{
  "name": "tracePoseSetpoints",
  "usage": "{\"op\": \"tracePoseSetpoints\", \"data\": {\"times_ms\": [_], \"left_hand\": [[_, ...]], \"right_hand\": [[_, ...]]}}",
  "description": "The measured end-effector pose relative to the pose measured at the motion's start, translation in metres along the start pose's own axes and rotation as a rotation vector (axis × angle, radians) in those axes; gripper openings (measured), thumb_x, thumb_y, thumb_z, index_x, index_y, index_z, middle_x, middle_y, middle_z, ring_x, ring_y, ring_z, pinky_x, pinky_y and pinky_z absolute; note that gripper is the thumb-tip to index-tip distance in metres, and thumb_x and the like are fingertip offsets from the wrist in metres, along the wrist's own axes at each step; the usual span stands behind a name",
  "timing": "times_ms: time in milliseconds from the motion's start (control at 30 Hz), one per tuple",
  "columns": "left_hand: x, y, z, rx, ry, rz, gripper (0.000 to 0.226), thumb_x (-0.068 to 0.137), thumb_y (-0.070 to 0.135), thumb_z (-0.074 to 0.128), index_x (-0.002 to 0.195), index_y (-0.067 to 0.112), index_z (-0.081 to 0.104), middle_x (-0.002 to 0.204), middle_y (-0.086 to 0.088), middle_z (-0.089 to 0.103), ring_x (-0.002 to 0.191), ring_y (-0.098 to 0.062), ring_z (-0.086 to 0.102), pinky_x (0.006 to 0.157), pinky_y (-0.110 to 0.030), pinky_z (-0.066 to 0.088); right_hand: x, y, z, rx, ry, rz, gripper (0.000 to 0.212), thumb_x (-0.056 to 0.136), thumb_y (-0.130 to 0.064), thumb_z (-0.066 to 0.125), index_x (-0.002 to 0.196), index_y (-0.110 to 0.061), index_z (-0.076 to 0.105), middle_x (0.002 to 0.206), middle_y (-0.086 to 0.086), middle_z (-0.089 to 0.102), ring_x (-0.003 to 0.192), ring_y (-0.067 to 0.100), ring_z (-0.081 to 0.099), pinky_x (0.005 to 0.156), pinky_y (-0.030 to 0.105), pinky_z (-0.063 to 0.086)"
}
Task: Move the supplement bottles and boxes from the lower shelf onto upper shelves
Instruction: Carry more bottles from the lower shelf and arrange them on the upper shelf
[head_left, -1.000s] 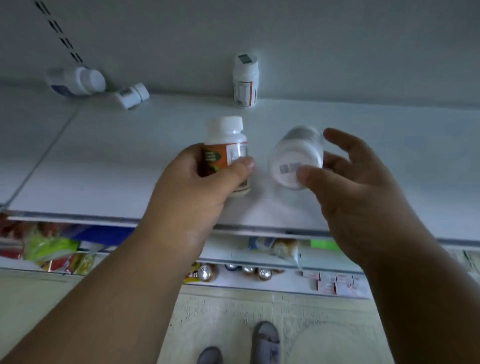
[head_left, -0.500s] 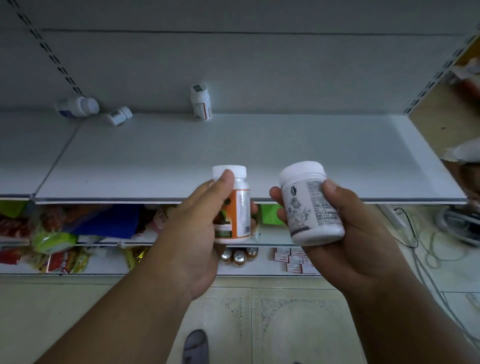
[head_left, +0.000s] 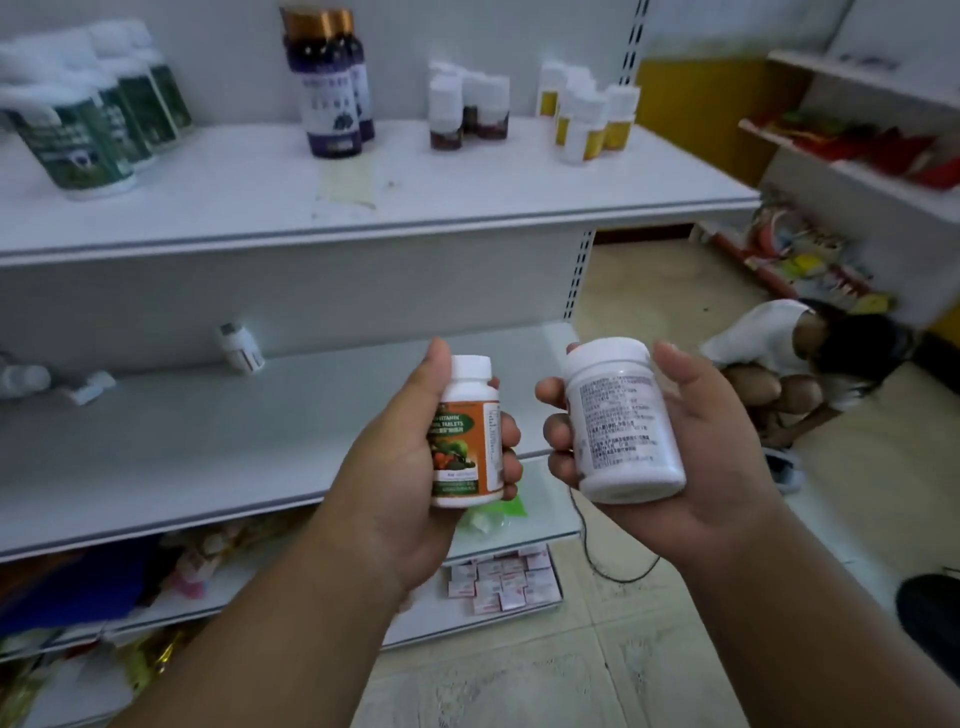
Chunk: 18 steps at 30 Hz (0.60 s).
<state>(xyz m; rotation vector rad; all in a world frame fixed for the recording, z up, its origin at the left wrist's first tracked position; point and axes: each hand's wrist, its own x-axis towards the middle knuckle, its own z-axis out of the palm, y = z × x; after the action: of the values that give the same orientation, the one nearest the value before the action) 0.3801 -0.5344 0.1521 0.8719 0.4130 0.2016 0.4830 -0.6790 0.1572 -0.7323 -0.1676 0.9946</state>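
Left hand (head_left: 415, 457) wrapped round orange-label bottle (head_left: 467, 436), right hand (head_left: 670, 447) cupping white bottle (head_left: 621, 421), both held below upper shelf (head_left: 467, 208). Could topple the crowded bottles there if set down carelessly.

Orange-labelled bottle (head_left: 470, 434) — smooth white plastic with a glossy printed paper label. Large white bottle (head_left: 621, 421) — matt plastic, fine-print label. Upper shelf (head_left: 363, 208): painted metal, satin white. Dark bottles (head_left: 327, 83): glossy, metallic gold caps. Floor (head_left: 519, 675): worn, patterned tile.
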Motion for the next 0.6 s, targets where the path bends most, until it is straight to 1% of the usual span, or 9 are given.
{"op": "tracePoseSetpoints", "data": {"times_ms": [67,133,167,200,267,300,367,467,600], "left_hand": [[0.004,0.014,0.015,0.036,-0.054,0.017,0.052,0.072,0.058,0.058,0.093,0.01,0.062,0.068,-0.015,0.062,0.052,-0.026,0.055,0.051,-0.031,0.048],[0.008,0.033,0.031,0.064,-0.097,0.054,0.051,0.072,0.057,0.057,0.09,0.01,0.062,0.066,-0.014,0.061,0.052,-0.025,0.055,0.052,-0.031,0.047],[0.009,0.042,0.038,0.076,-0.114,0.08,0.05,0.072,0.057,0.056,0.089,0.011,0.062,0.066,-0.013,0.061,0.052,-0.025,0.055,0.053,-0.031,0.047],[0.01,0.051,0.045,0.085,-0.132,0.106,0.05,0.072,0.058,0.056,0.089,0.011,0.062,0.066,-0.013,0.061,0.052,-0.025,0.055,0.053,-0.031,0.047],[0.01,0.064,0.058,0.104,-0.154,0.149,0.051,0.07,0.058,0.057,0.091,0.013,0.062,0.068,-0.013,0.062,0.052,-0.025,0.056,0.053,-0.031,0.049],[0.01,0.07,0.065,0.116,-0.155,0.172,0.052,0.068,0.058,0.059,0.092,0.012,0.062,0.069,-0.014,0.063,0.053,-0.025,0.056,0.052,-0.031,0.049],[0.012,0.078,0.076,0.153,-0.148,0.221,0.058,0.065,0.059,0.061,0.098,0.011,0.062,0.071,-0.015,0.064,0.054,-0.026,0.058,0.053,-0.032,0.051],[0.021,0.085,0.091,0.214,-0.119,0.3,0.064,0.065,0.059,0.062,0.106,0.01,0.062,0.073,-0.016,0.066,0.057,-0.026,0.061,0.055,-0.034,0.051],[0.034,0.094,0.1,0.195,0.026,0.38,0.064,0.061,0.059,0.061,0.103,0.01,0.064,0.074,-0.016,0.068,0.057,-0.025,0.063,0.057,-0.035,0.052]], "right_hand": [[-0.005,-0.013,0.012,-0.043,0.006,-0.05,0.044,0.079,-0.041,0.046,0.094,-0.008,0.073,0.093,0.018,0.065,0.074,0.029,0.062,0.063,0.034,0.052],[-0.008,-0.028,0.025,-0.069,0.021,-0.119,0.037,0.073,-0.037,0.061,0.092,-0.008,0.074,0.088,0.018,0.067,0.078,0.032,0.068,0.066,0.038,0.058],[-0.009,-0.036,0.031,-0.074,0.01,-0.157,0.041,0.066,-0.036,0.074,0.097,-0.008,0.073,0.086,0.018,0.068,0.079,0.033,0.07,0.067,0.04,0.059],[-0.008,-0.045,0.037,-0.087,-0.012,-0.191,0.056,0.056,-0.038,0.085,0.102,-0.008,0.07,0.084,0.017,0.069,0.077,0.032,0.07,0.067,0.04,0.059],[-0.007,-0.062,0.051,-0.111,-0.013,-0.236,0.081,0.04,-0.045,0.095,0.108,-0.01,0.067,0.083,0.013,0.067,0.073,0.028,0.067,0.065,0.037,0.058],[-0.007,-0.071,0.057,-0.119,-0.018,-0.256,0.082,0.039,-0.048,0.094,0.107,-0.01,0.068,0.084,0.012,0.067,0.072,0.026,0.065,0.065,0.035,0.057],[-0.007,-0.088,0.068,-0.131,-0.038,-0.286,0.069,0.051,-0.05,0.087,0.104,-0.01,0.069,0.091,0.015,0.068,0.072,0.025,0.063,0.066,0.033,0.056],[-0.003,-0.109,0.077,-0.189,-0.027,-0.278,0.05,0.07,-0.043,0.061,0.104,-0.006,0.066,0.093,0.017,0.069,0.072,0.024,0.062,0.066,0.031,0.054],[0.02,-0.125,0.076,-0.301,-0.04,-0.214,0.057,0.069,-0.036,0.064,0.118,-0.007,0.063,0.096,0.018,0.068,0.083,0.029,0.069,0.072,0.042,0.059]]}}
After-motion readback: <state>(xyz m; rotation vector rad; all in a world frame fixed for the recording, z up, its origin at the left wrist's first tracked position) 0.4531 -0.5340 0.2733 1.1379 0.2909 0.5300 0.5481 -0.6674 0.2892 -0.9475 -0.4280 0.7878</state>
